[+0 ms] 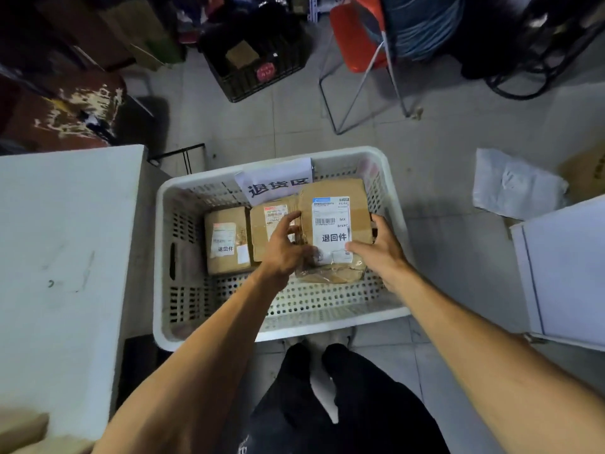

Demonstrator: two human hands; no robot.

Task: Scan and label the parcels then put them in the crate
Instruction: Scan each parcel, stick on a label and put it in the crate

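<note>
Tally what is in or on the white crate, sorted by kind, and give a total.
Cardboard parcels: 3 (left parcel, middle parcel, right parcel)
Paper signs on the far wall of the crate: 1 (sign)
Total: 4

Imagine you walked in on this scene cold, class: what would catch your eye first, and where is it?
First, the cardboard parcel with its white return label, held over the white perforated crate at the centre by the left hand and right hand. Next, two more labelled parcels lie in the crate to its left, below a paper sign on the far wall. An orange chair stands beyond.
</note>
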